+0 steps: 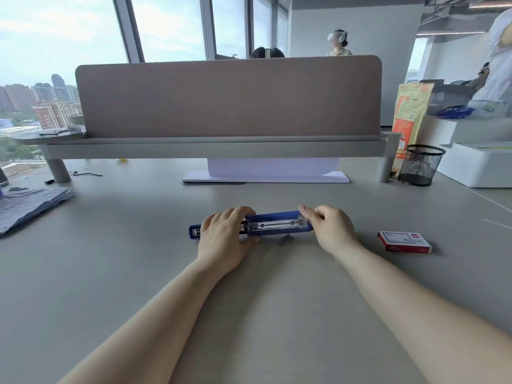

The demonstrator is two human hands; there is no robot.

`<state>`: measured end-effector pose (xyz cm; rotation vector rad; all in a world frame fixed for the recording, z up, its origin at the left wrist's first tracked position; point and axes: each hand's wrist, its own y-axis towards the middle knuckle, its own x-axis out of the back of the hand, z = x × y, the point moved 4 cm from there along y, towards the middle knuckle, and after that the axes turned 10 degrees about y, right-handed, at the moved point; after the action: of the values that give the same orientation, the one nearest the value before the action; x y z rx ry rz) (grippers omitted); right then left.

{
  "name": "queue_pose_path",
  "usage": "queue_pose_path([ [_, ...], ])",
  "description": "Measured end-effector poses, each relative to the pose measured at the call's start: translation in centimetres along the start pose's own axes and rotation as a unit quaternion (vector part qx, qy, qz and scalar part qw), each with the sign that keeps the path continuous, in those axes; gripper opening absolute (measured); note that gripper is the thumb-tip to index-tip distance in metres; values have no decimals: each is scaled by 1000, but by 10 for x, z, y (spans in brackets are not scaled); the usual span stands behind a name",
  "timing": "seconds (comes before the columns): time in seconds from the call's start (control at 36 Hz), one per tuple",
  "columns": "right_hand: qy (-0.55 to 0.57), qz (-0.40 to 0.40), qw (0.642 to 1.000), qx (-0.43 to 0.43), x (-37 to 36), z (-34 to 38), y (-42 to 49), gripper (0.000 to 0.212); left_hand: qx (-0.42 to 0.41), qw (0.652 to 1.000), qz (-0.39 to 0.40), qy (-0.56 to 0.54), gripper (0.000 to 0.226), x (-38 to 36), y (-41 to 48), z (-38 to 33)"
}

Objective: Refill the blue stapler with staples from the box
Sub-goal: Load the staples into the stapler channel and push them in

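Observation:
The blue stapler (273, 224) lies opened flat along the grey desk, its metal staple channel facing up. My left hand (225, 236) rests over its left half, fingers curled on top and thumb at the front. My right hand (328, 227) pinches the stapler's right end with its fingertips. A small strip of staples (286, 239) lies on the desk just in front of the stapler. The red and white staple box (404, 241) sits closed on the desk to the right, apart from both hands.
A desk divider on a grey shelf (216, 146) spans the back. A black mesh pen cup (421, 164), an orange bag (411, 115) and a white box (479, 164) stand at the back right. Folded blue-grey cloth (30, 203) lies at the left. White paper (266, 176) lies under the shelf.

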<state>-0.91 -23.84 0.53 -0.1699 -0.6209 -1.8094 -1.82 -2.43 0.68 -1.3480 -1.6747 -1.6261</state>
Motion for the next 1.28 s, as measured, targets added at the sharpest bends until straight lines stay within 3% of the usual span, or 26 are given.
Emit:
queue_pose_path([
  [0.14,52,-17,998,-15,3,-1,1,50,12,1000,-9,-1,26,-2,1,5],
  [0.25,108,-8,994,-11,3,-3,-2,20,33,999,-10,9,23,-3,1,8],
  [0.33,89,9,995,33,2,-2,-5,5,48,999,-5,23,22,-3,2,10],
  [0.47,76,110,988,71,-8,3,-14,7,64,997,-2,43,23,-2,1,11],
  [0.61,-67,142,980,124,-15,6,-16,24,68,996,0,51,25,-3,1,12],
  [0.69,-103,154,973,138,-17,9,-19,20,68,996,1,49,25,-3,1,12],
  [0.83,-103,127,971,172,-17,12,-19,12,64,997,1,44,24,-2,1,11],
  [1.06,68,49,987,140,-3,18,-19,11,28,1000,-1,11,22,-2,1,6],
  [1.28,62,14,984,168,1,24,-19,19,17,1000,-6,0,22,-1,-1,5],
])
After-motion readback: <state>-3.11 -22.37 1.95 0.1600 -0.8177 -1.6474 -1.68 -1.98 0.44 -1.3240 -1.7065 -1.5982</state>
